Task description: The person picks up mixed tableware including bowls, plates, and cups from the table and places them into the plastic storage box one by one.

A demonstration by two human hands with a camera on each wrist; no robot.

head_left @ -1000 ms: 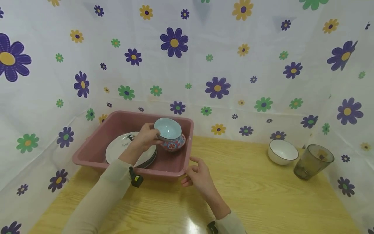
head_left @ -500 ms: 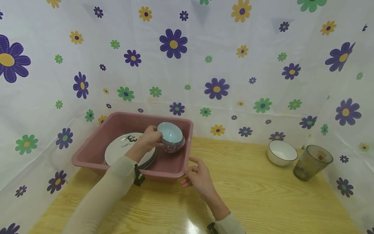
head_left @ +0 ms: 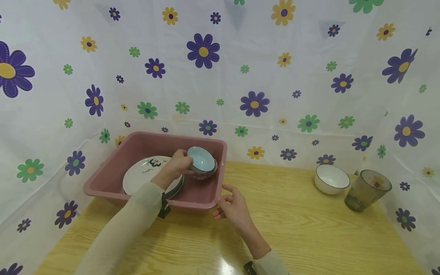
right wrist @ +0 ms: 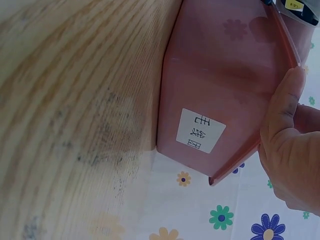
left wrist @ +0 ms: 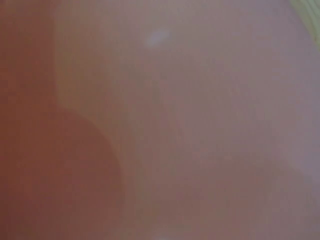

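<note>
My left hand (head_left: 178,163) reaches into the pink basin (head_left: 154,139) and grips a small light-blue bowl (head_left: 202,158) by its left edge. The blue bowl is tilted and sits in or just over a red-and-blue patterned bowl (head_left: 207,176), which it mostly covers; whether they touch is hard to tell. White plates (head_left: 141,173) with a dark drawing lie stacked in the basin, partly behind my left wrist. At the basin's near right corner my right hand (head_left: 235,210) holds the rim; in the right wrist view its thumb (right wrist: 289,95) lies against that rim. The left wrist view is blurred.
On the right of the wooden table (head_left: 292,221) stand a white bowl (head_left: 332,179) with a dark rim and a tinted glass (head_left: 368,191). Flower-patterned sheeting (head_left: 233,80) encloses the back and sides. A white label (right wrist: 201,131) is on the basin's outer wall.
My left hand has moved slightly right and down with the light-blue bowl, which now covers more of the patterned bowl. The right hand stays at the basin's corner.
</note>
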